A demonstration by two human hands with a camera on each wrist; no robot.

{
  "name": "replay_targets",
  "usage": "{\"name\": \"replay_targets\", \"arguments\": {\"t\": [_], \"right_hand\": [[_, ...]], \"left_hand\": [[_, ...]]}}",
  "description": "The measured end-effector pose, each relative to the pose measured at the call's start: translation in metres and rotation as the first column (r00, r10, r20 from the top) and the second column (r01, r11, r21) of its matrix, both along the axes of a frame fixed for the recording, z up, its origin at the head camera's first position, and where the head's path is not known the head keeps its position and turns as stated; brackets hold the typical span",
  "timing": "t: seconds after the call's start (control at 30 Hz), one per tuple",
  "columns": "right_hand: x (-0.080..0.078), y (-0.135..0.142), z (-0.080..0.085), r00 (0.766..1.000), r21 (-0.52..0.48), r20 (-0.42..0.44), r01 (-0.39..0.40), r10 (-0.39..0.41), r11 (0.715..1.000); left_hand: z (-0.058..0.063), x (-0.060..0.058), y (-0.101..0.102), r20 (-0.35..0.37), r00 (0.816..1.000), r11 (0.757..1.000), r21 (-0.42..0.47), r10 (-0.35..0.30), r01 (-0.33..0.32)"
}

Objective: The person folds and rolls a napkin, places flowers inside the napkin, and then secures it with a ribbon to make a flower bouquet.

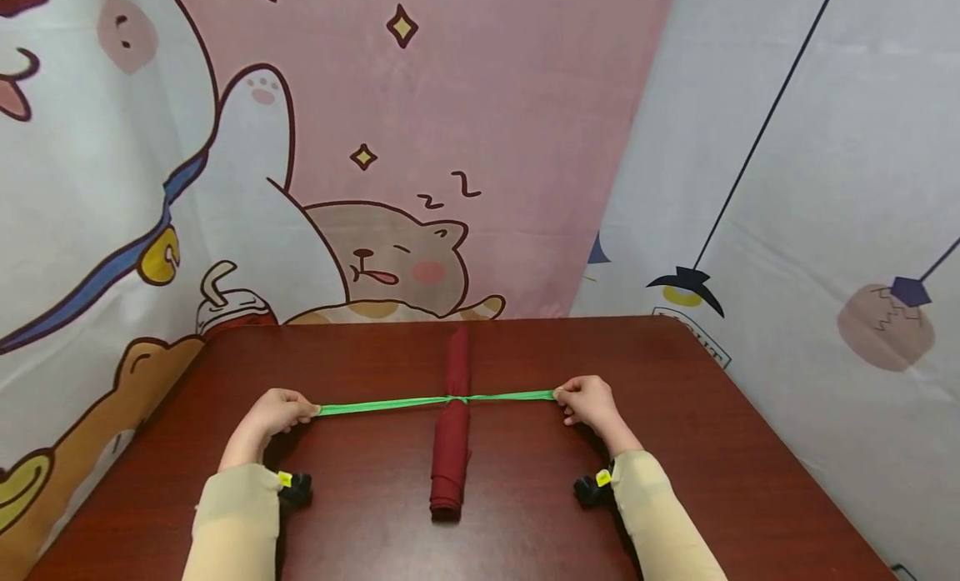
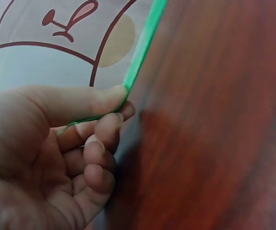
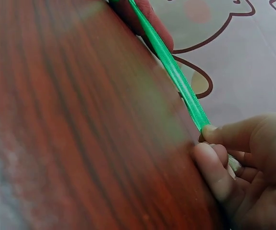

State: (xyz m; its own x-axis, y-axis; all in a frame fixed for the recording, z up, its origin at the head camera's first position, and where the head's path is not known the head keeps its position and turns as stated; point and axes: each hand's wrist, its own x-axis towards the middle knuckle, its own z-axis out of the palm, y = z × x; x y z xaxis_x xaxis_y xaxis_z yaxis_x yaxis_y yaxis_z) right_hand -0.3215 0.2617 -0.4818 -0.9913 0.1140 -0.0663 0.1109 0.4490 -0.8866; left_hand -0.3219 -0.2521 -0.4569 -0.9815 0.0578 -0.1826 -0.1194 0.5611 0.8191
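A dark red roll of cloth (image 1: 450, 460) lies lengthwise on the table, pointing away from me. Around its upper half a green ribbon (image 1: 382, 406) is crossed in a knot on top, and its two ends stretch out taut to either side. My left hand (image 1: 279, 413) pinches the left end between thumb and forefinger; in the left wrist view a short tail of the ribbon (image 2: 145, 45) trails under the thumb. At the other side my right hand (image 1: 589, 403) pinches the right end, the ribbon (image 3: 176, 74) running straight from its fingertips toward the roll.
The brown wooden table (image 1: 360, 514) has a back edge against a cartoon-printed curtain (image 1: 525, 147). A black wrist camera (image 1: 298, 489) sits at the left sleeve, and another black camera (image 1: 591, 491) at the right sleeve.
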Motion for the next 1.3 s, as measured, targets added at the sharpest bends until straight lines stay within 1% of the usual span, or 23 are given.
{"name": "replay_targets", "arguments": {"t": [0.1,0.23,0.4,0.47,0.67,0.7,0.9,1.03,1.2,1.3], "right_hand": [[-0.001,0.001,-0.001,1.0,-0.036,0.028,-0.005,0.006,0.999],[-0.002,0.002,-0.003,0.998,-0.057,0.05,-0.02,0.023,0.998],[-0.005,0.004,-0.004,0.998,-0.05,0.047,-0.026,0.028,0.998],[-0.006,0.004,-0.003,0.999,-0.052,0.045,-0.028,0.03,0.998],[-0.007,0.005,-0.004,0.998,-0.058,0.034,-0.045,0.047,0.997],[-0.007,0.006,-0.004,0.998,-0.062,0.034,-0.046,0.048,0.997],[-0.006,0.009,-0.004,0.998,-0.086,0.032,-0.057,0.06,0.995],[-0.005,0.012,-0.006,0.998,-0.109,0.037,-0.05,0.054,0.993],[-0.006,0.012,-0.005,0.998,-0.143,0.037,-0.036,0.041,0.989],[-0.006,0.013,-0.005,0.999,-0.157,0.031,-0.03,0.036,0.987]], "left_hand": [[0.001,0.001,0.0,0.03,1.0,1.0,0.004,-0.003,0.003],[-0.001,0.002,0.0,0.043,0.999,1.0,0.002,-0.001,0.001],[-0.002,-0.003,0.0,0.044,0.998,0.999,0.023,-0.033,0.032],[-0.003,-0.005,0.001,0.029,0.998,0.998,0.027,-0.055,0.055],[-0.004,-0.005,0.007,0.003,0.999,0.999,0.003,-0.036,0.036],[-0.004,-0.005,0.009,0.009,1.0,1.0,0.0,-0.022,0.022],[-0.005,-0.006,0.011,0.028,1.0,1.0,-0.03,-0.001,0.002],[-0.005,-0.004,0.011,0.032,0.999,1.0,-0.027,0.005,-0.004],[-0.004,-0.001,0.008,0.013,1.0,0.999,-0.032,-0.012,0.012],[-0.003,0.0,0.006,0.011,1.0,1.0,-0.015,-0.014,0.015]]}}
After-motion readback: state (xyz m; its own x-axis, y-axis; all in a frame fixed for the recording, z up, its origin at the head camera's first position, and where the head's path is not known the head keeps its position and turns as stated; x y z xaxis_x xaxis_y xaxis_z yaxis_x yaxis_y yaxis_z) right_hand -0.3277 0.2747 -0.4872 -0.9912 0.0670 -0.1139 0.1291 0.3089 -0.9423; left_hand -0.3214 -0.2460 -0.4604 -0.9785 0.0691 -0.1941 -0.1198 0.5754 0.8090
